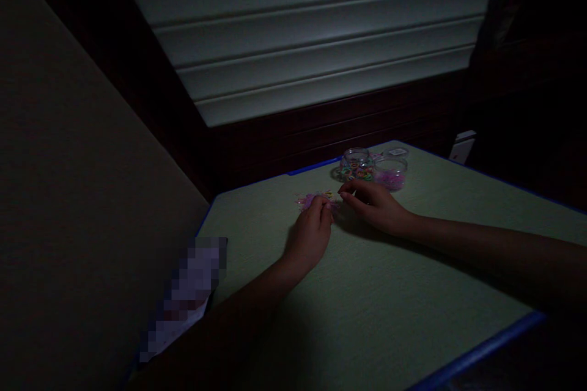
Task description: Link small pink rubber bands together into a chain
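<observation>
My left hand (313, 231) is closed in a pinch just in front of a small pile of thin pink, purple and yellow pieces (302, 201) on the table. Its fingers partly cover the pile, and what they hold is too dark to make out. My right hand (380, 206) comes in from the right, fingers curled. Its thumb and index tips are close together beside the pile, and anything between them is too small to see. Behind it stand a clear jar (356, 165) of coloured rings and another clear jar (391, 175) with pink bits inside.
The light is dim. A clear lid (396, 152) with a label lies behind the jars. The green tabletop (367, 293) has a blue edge. A blurred-out flat item (192, 287) lies at the left edge beside a wall. A slatted shutter (321, 30) is behind the table.
</observation>
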`<state>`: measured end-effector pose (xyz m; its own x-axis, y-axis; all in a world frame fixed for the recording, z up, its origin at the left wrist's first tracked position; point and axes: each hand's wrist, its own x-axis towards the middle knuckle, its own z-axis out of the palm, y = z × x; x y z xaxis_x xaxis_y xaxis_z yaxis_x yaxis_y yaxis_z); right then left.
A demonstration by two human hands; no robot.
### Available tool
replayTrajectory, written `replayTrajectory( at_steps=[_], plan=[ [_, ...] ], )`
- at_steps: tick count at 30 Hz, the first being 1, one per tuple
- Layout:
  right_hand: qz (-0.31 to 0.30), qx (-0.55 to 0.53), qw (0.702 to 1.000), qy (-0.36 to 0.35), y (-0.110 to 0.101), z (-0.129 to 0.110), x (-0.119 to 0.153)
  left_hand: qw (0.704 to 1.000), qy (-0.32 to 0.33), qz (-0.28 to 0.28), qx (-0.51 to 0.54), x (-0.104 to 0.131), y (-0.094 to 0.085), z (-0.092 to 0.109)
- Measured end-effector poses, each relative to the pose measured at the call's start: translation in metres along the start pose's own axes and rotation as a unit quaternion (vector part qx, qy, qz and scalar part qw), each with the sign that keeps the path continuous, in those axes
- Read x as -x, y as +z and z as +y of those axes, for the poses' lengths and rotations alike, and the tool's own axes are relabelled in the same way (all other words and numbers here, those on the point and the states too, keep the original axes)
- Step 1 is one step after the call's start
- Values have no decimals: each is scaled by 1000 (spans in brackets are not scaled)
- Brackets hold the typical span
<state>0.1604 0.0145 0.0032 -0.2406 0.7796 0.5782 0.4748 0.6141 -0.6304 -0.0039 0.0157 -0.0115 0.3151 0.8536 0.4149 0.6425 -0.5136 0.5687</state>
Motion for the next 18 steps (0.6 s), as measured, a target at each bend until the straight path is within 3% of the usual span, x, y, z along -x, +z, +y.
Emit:
replayTrajectory(
  at_steps=[5,10,18],
  plan=[
    [-38,3,999,4,1,0,1,1000,6,-2,-5,0,-1,0],
    [-29,25,999,-22,0,2,0,1000,-3,-11,-6,0,-1,0],
    [-40,25,999,2,1,2,0,1000,-3,-3,-5,-1,-1,2]
  ],
)
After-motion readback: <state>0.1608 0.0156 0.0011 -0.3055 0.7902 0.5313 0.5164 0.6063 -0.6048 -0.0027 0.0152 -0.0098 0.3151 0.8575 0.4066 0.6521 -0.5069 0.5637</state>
